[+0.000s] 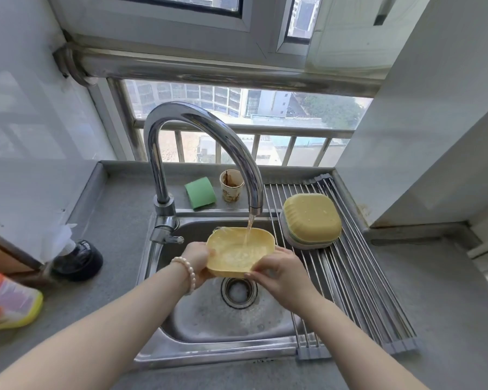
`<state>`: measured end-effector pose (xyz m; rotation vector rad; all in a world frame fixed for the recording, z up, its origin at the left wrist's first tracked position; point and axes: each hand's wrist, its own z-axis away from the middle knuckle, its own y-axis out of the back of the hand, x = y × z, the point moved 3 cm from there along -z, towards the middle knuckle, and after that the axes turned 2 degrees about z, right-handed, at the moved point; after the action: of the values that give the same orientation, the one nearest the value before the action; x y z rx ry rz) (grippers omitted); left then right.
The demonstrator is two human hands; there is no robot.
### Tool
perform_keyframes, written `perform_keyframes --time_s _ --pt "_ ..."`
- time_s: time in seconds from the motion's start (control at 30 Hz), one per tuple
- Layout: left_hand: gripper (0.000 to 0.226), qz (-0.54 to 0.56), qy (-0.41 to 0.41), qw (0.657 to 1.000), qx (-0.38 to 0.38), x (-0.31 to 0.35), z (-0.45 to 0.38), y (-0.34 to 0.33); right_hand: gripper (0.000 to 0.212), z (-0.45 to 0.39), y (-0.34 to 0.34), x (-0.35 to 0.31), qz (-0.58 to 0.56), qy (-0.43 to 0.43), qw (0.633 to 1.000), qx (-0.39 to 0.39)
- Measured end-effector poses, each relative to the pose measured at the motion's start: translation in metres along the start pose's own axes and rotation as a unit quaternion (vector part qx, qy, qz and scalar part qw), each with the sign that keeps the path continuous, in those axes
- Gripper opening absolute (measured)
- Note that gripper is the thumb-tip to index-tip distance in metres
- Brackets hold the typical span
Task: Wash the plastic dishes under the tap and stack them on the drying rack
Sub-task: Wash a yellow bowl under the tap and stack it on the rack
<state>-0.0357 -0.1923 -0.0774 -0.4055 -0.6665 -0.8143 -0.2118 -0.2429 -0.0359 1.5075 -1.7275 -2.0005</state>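
Currently under the tap (209, 153): one yellow dish (238, 253), gripped at its rims by left hand (196, 261) and right hand (279, 273), over the sink (209, 327). Beyond the right hand, washed dishes (312, 219) sit stacked upside down on the drying rack (358, 291); judged nearly finished, this dish left to rack.

Glossy chrome tap (197, 142); matt plastic dish (238, 253)
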Motion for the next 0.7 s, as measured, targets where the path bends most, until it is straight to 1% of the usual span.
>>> perform_keyframes --time_s 0.03,0.07,0.13,0.17,0.2,0.23,0.3,0.33,0.37,0.4,0.5,0.6,0.67,0.7 --pt "0.024 0.007 0.024 1.000 -0.010 -0.001 0.002 0.001 0.009 0.000 0.000 -0.002 -0.071 -0.033 0.997 0.019" --pt "0.024 0.016 0.045 0.998 -0.029 -0.003 0.001 0.002 0.006 -0.002 0.001 -0.004 -0.152 -0.069 0.985 0.033" --pt "0.018 0.018 0.063 0.996 -0.067 -0.002 0.004 0.000 0.008 -0.009 0.001 -0.004 -0.281 -0.136 0.948 0.059" --pt "0.013 0.012 0.065 0.995 -0.074 0.000 0.007 0.000 0.011 -0.013 0.000 -0.002 -0.314 -0.164 0.932 0.072" --pt "0.019 0.008 0.064 0.995 -0.076 0.000 0.008 0.001 0.013 -0.016 -0.002 0.000 -0.338 -0.188 0.918 0.086" --pt "0.038 -0.001 0.064 0.995 -0.074 0.003 0.011 0.001 0.013 -0.020 -0.003 0.000 -0.359 -0.209 0.905 0.096" --pt "0.096 -0.035 0.049 0.996 -0.061 0.001 0.001 0.003 0.011 -0.027 -0.005 -0.002 -0.386 -0.240 0.885 0.100" --pt "0.117 -0.047 0.030 0.997 -0.058 0.001 -0.004 0.004 0.011 -0.032 -0.005 -0.002 -0.392 -0.252 0.879 0.099" --pt "0.127 -0.049 0.003 0.997 -0.058 0.001 -0.006 0.006 0.011 -0.036 -0.004 -0.002 -0.396 -0.261 0.875 0.099" --pt "0.129 -0.057 -0.029 0.996 -0.057 0.004 -0.004 0.006 0.012 -0.041 -0.003 -0.001 -0.404 -0.270 0.868 0.100" --pt "0.119 -0.095 -0.132 0.986 -0.039 0.012 0.009 0.005 0.018 -0.050 -0.002 0.002 -0.440 -0.307 0.837 0.109" --pt "0.089 -0.112 -0.196 0.974 0.009 0.016 0.012 0.009 0.023 -0.049 -0.002 0.000 -0.456 -0.342 0.814 0.109" --pt "0.080 -0.139 -0.225 0.964 0.024 0.016 0.016 0.004 0.024 -0.045 -0.005 -0.004 -0.452 -0.356 0.809 0.119" --pt "0.077 -0.167 -0.246 0.954 0.034 0.015 0.017 0.000 0.025 -0.042 -0.009 -0.005 -0.436 -0.361 0.815 0.125"
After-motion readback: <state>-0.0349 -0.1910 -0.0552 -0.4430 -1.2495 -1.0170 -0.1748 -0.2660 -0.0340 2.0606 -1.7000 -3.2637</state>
